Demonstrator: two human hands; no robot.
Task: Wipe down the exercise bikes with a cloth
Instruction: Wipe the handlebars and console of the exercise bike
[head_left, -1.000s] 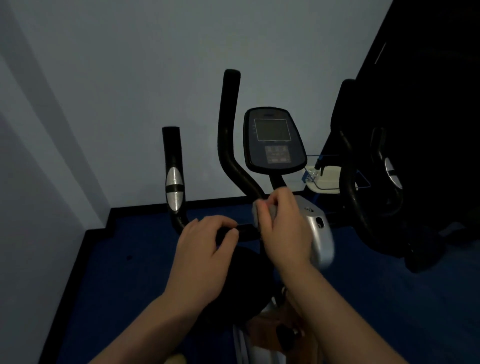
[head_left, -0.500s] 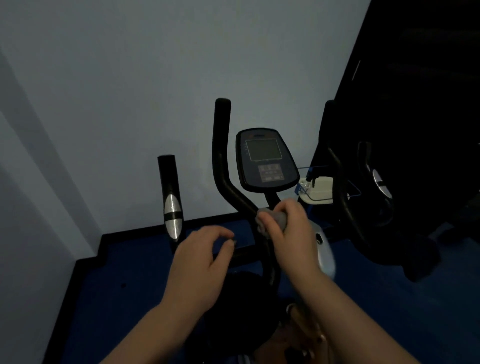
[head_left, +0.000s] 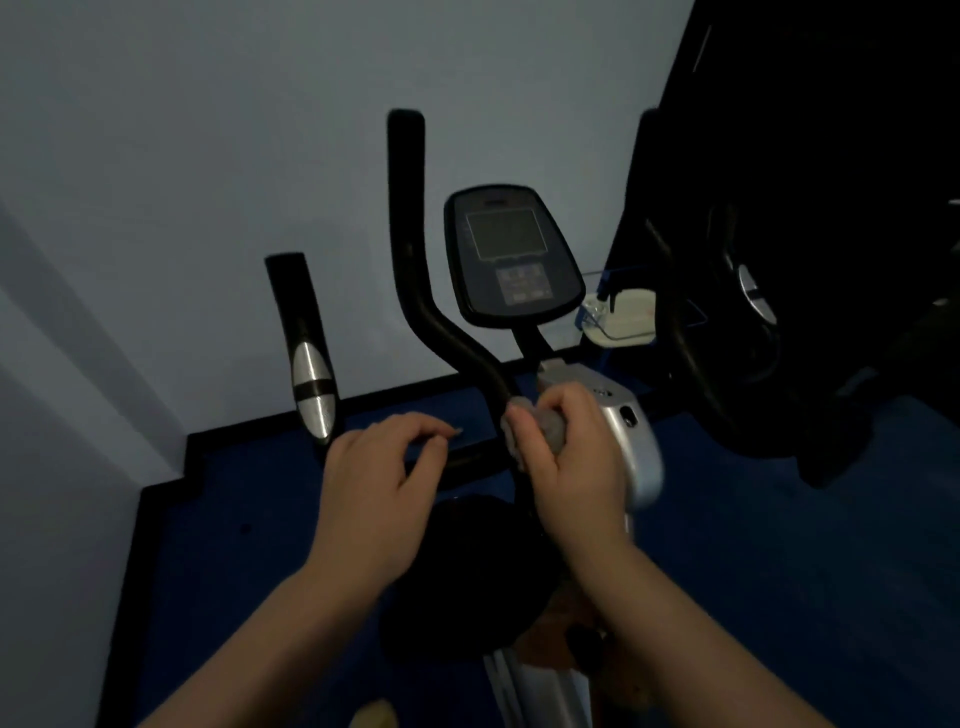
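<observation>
While right hand grips cloth on handlebar, left hand hovers loosely curled, holding nothing; console & 2nd bike prob. still unwiped.

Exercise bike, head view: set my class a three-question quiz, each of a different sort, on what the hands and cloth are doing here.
1. True or false: the right hand grips a grey cloth against the bike's handlebar.
2. Multiple choice: the left hand is (A) pressing the console, (B) over the horizontal bar with fingers loosely curled, (C) holding the cloth.
3. Fill in: the console stands ____ the right hand in the picture.

Key: 1 true; 2 B; 3 above.
</observation>
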